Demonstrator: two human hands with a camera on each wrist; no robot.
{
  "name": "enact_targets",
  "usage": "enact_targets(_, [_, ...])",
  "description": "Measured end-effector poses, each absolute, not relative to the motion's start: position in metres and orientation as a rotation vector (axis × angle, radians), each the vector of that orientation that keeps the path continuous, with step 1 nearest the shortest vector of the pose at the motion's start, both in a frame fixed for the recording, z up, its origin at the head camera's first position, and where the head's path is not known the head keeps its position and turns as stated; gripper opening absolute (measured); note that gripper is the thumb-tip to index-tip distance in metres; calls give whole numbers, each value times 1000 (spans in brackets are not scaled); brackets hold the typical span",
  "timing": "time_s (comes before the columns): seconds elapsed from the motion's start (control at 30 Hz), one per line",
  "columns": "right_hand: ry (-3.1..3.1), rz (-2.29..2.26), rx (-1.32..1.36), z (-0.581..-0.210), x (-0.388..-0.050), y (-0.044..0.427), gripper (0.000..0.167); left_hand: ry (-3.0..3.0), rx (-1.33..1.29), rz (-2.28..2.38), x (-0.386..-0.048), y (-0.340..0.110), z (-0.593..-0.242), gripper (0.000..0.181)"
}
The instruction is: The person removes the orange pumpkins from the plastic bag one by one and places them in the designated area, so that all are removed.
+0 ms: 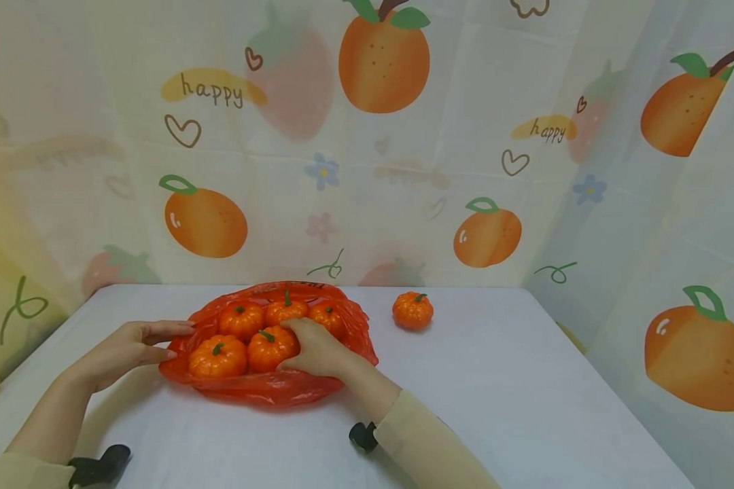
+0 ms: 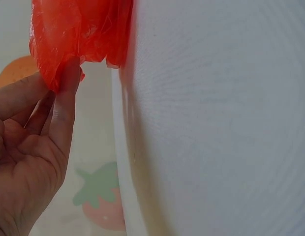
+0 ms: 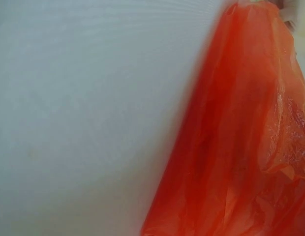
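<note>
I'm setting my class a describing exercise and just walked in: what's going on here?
A person's left hand pinches the edge of a red plastic bag that sits open on a white table. Their right hand is in the bag, with thumb and fingers around one small orange pumpkin. Four more pumpkins show inside, and a single pumpkin stands outside, beyond the bag to the right.
</note>
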State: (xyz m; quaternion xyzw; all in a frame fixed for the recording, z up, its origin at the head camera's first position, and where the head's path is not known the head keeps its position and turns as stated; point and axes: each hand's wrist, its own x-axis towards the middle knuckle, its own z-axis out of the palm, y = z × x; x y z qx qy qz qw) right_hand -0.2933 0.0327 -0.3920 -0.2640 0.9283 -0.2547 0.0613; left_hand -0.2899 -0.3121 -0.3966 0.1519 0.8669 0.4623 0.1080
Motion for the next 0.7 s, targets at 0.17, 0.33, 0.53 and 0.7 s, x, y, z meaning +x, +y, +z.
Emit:
enact_targets(0.17, [2810,-767,-799,-391,-293,33,73,2551,444,1365,-289,-312,-396,48])
enact_targets(0.33, [2813,-785,-791,-390,-293,34,72,2553,460,1383,-288,-311,-395,48])
enact_targets(0.53, [2804,-833,-819,-388,-294,35,72,2553,469,1395,-288,-311,-394,48])
enact_targets(0.7, [2790,-889,-815,-387,-296,37,72,2546,474,1401,-287,-312,-395,48])
